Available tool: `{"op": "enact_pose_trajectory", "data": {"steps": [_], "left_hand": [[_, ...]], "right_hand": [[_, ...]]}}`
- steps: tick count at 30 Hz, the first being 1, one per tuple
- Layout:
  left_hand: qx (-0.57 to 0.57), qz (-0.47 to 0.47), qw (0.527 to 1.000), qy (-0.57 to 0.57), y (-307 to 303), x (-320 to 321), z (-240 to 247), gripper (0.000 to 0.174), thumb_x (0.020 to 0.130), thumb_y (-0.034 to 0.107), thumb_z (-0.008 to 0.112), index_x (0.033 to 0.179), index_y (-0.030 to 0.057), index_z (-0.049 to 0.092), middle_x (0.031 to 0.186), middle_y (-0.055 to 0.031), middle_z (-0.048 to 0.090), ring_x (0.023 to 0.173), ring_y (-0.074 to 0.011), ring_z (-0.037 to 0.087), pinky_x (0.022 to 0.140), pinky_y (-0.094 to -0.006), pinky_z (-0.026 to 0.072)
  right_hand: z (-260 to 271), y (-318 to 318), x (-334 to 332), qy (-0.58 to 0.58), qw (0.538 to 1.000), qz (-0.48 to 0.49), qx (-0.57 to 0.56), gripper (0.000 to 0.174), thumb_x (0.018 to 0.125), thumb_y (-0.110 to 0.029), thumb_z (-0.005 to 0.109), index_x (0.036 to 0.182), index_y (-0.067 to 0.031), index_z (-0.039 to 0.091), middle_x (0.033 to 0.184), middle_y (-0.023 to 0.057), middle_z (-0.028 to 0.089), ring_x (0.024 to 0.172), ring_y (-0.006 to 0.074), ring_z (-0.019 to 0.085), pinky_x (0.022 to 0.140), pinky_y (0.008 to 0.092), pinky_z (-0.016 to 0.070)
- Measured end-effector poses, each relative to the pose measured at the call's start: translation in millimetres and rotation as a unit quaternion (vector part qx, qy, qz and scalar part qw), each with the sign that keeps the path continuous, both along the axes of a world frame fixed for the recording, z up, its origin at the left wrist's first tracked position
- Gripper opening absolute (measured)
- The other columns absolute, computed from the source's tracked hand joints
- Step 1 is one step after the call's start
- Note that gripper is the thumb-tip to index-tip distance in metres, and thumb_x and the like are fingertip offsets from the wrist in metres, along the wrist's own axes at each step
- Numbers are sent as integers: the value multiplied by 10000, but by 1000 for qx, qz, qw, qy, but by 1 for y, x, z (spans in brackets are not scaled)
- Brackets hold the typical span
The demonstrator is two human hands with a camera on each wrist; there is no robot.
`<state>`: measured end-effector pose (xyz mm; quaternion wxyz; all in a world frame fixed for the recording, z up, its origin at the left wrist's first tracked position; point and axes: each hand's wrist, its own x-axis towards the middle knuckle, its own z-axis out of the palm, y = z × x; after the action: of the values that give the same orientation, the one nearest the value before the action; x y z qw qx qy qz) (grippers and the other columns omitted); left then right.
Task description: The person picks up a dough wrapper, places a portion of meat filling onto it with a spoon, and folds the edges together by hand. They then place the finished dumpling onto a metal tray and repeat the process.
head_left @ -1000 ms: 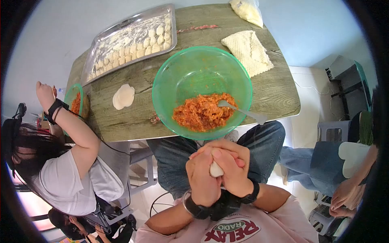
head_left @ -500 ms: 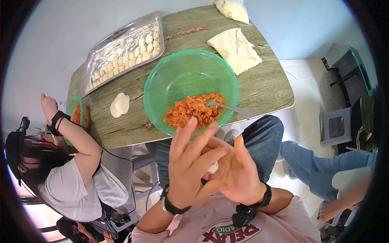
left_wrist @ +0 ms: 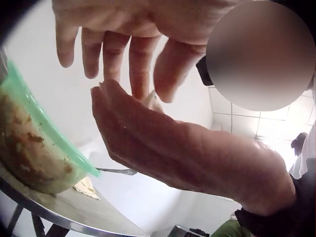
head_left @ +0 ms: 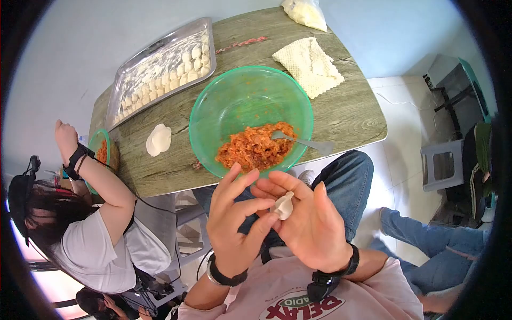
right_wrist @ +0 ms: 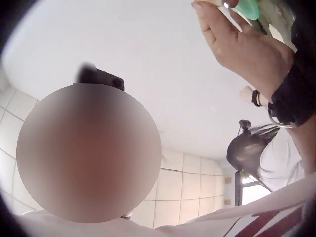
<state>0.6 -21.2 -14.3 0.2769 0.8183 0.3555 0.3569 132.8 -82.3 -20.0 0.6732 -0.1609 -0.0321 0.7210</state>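
A small white dumpling lies on the fingers of my right hand, which is palm up with the thumb standing clear. From the left side, my left hand pinches the dumpling's edge between thumb and index finger, its other fingers spread. In the left wrist view, part of the dumpling peeks out between the two hands. Just beyond the fingertips stands a green bowl with reddish-orange filling and a metal spoon leaning on its rim.
At the table's back left is a metal tray with floured dumplings in rows. Flat dough wrappers lie left of the bowl. A cream cloth and a bag lie at the right. Another person sits at left near a second bowl.
My hands were clasped together around the dumpling; they have since opened apart. The dumpling now shows on the right fingers, with the left thumb and index finger at its edge.
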Motion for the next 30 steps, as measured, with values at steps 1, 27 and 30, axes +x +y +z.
{"op": "enact_pose_trajectory", "data": {"steps": [1, 27, 30], "left_hand": [[-21, 16, 999, -27, 0, 1, -1, 177, 741, 173, 728, 855, 56, 661, 1174, -134, 590, 1198, -373, 473, 971, -450, 380], [-70, 54, 994, -59, 11, 0, -5, 111, 799, 125, 652, 835, 36, 596, 1162, -120, 570, 1130, -321, 502, 952, -397, 377], [-123, 39, 987, -99, 10, 1, 0, 137, 798, 115, 652, 898, 28, 616, 1144, -127, 575, 1086, -285, 529, 924, -366, 399]], "right_hand": [[0, 0, -1, -7, 1000, -5, 6, 611, 949, -468, 375, 1359, -19, 318, 1344, 120, 390, 1252, 212, 374, 1047, 370, 284], [-13, 5, 0, -196, 980, 1, 47, 544, 892, -104, 572, 1371, -10, 330, 1352, 141, 425, 1248, 194, 408, 1030, 327, 325], [-20, 5, 4, -260, 964, 48, 15, 418, 881, -4, 561, 1284, 7, 452, 1244, 139, 532, 1130, 178, 521, 938, 291, 435]]}}
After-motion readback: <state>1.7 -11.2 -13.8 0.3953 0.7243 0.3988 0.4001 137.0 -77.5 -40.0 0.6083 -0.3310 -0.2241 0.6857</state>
